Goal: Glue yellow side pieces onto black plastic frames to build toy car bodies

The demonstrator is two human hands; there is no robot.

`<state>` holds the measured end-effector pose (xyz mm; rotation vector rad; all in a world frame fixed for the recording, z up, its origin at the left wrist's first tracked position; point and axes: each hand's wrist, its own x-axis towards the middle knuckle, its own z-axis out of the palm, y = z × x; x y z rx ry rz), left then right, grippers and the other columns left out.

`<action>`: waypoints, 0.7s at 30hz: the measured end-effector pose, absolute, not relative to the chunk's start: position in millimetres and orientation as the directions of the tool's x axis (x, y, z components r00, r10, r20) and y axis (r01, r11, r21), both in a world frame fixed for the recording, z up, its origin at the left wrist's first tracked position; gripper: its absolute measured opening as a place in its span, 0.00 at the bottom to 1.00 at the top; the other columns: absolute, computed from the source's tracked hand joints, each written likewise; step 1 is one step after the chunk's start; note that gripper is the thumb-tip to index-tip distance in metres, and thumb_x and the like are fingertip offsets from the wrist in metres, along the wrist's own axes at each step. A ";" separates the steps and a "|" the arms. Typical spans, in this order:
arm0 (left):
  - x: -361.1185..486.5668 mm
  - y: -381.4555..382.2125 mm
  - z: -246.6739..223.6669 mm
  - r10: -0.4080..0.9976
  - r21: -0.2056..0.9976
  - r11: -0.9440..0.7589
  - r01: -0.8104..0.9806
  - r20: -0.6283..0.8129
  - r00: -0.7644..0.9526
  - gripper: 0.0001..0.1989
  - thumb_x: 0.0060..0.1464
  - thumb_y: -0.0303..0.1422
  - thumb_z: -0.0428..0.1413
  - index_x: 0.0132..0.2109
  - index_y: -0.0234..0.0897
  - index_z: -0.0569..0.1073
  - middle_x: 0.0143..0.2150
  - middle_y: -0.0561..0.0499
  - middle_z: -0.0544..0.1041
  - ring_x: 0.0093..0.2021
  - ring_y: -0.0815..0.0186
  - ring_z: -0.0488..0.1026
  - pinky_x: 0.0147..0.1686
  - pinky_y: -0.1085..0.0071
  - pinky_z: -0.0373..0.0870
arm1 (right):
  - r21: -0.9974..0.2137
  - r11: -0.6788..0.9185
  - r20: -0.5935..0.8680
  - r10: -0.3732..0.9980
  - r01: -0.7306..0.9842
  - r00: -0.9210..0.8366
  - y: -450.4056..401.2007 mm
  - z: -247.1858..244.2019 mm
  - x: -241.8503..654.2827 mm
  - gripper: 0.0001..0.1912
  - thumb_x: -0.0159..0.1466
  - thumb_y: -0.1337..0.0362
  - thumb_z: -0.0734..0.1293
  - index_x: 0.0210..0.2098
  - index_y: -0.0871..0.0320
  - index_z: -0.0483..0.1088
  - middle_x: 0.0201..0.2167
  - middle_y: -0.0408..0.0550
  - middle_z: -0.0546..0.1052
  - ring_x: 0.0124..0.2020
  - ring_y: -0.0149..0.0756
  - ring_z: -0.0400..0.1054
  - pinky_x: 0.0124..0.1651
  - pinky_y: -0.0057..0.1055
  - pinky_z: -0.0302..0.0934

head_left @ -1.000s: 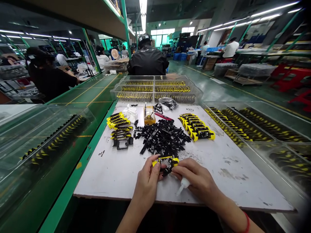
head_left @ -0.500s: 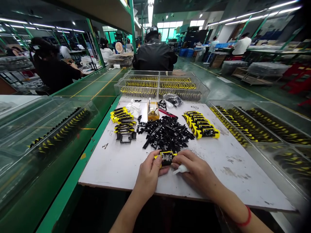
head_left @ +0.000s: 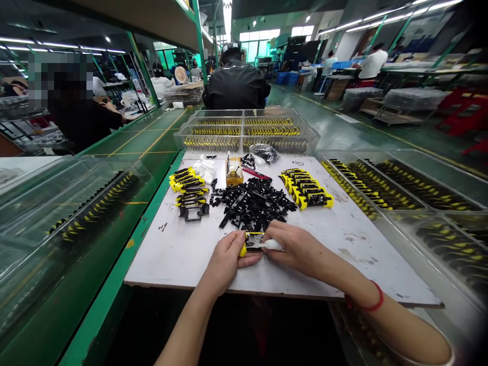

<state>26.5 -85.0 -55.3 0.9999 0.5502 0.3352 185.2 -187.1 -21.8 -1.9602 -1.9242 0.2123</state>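
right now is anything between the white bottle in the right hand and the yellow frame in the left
Nothing visible: the white squeeze bottle in the right hand reaches the yellow and black plastic frame held by the left hand.

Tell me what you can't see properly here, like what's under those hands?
Head view, part of the yellow and black piece: covered by the left hand and right hand.
Head view, part of the white bottle: behind the right hand's fingers.
Head view, single bits in the black pile: too small to tell apart.
Head view, the tray on the right: cut off by the picture's edge.
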 end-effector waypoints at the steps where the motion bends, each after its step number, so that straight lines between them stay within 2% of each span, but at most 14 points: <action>1: 26.1 -85.0 -54.9 0.504 0.864 0.503 -0.017 -0.277 0.818 0.17 0.59 0.42 0.52 0.46 0.31 0.70 0.42 0.43 0.76 0.40 0.61 0.78 0.44 0.66 0.76 | -0.359 0.012 0.149 0.988 0.933 0.044 -186.3 -20.1 184.6 0.04 0.59 0.72 0.64 0.29 0.59 0.66 0.29 0.43 0.68 0.29 0.30 0.64 0.32 0.26 0.58; 9: 25.2 -83.8 -52.0 0.483 0.850 0.524 -0.060 -0.239 0.843 0.17 0.58 0.42 0.54 0.45 0.31 0.72 0.45 0.42 0.76 0.43 0.60 0.77 0.50 0.60 0.73 | -0.283 0.018 0.118 0.993 0.959 0.016 -184.2 -10.0 180.2 0.04 0.58 0.71 0.65 0.28 0.58 0.65 0.29 0.44 0.68 0.29 0.31 0.64 0.30 0.26 0.55; 13: 24.6 -83.1 -54.7 0.480 0.844 0.535 -0.043 -0.262 0.837 0.15 0.55 0.36 0.58 0.47 0.32 0.70 0.44 0.43 0.77 0.41 0.62 0.78 0.51 0.63 0.72 | -0.289 0.010 0.128 0.991 0.957 0.028 -184.2 -9.9 179.6 0.03 0.58 0.70 0.65 0.29 0.59 0.66 0.30 0.44 0.69 0.30 0.32 0.65 0.31 0.27 0.55; 15: 23.8 -83.0 -56.8 0.484 0.844 0.535 -0.038 -0.269 0.833 0.16 0.54 0.33 0.60 0.49 0.32 0.69 0.44 0.43 0.77 0.41 0.62 0.78 0.50 0.65 0.72 | -0.353 0.020 0.157 0.987 0.935 0.038 -185.5 -11.6 182.1 0.02 0.59 0.70 0.65 0.30 0.59 0.67 0.31 0.44 0.70 0.31 0.32 0.65 0.33 0.27 0.57; 17: 23.0 -83.1 -58.7 0.491 0.847 0.530 -0.042 -0.266 0.830 0.16 0.54 0.33 0.59 0.49 0.32 0.68 0.45 0.42 0.77 0.41 0.63 0.78 0.48 0.68 0.73 | -0.469 0.008 0.209 0.973 0.883 0.102 -188.3 -13.8 186.8 0.01 0.61 0.68 0.64 0.33 0.58 0.68 0.32 0.44 0.71 0.33 0.32 0.66 0.35 0.27 0.58; 19: 22.3 -83.2 -59.9 0.495 0.849 0.526 -0.048 -0.259 0.830 0.16 0.55 0.33 0.58 0.49 0.33 0.68 0.46 0.42 0.77 0.41 0.63 0.78 0.47 0.70 0.74 | -0.589 -0.062 0.227 0.944 0.806 0.238 -192.6 -16.2 192.5 0.04 0.62 0.63 0.64 0.36 0.57 0.69 0.34 0.44 0.73 0.35 0.33 0.67 0.38 0.28 0.60; 21: 22.0 -83.3 -60.1 0.494 0.850 0.524 -0.053 -0.253 0.832 0.16 0.56 0.33 0.58 0.50 0.33 0.67 0.46 0.41 0.77 0.41 0.62 0.78 0.46 0.71 0.74 | -0.671 -0.173 0.179 0.906 0.721 0.384 -197.4 -18.7 196.9 0.09 0.63 0.59 0.63 0.38 0.56 0.69 0.34 0.44 0.74 0.35 0.34 0.67 0.38 0.30 0.60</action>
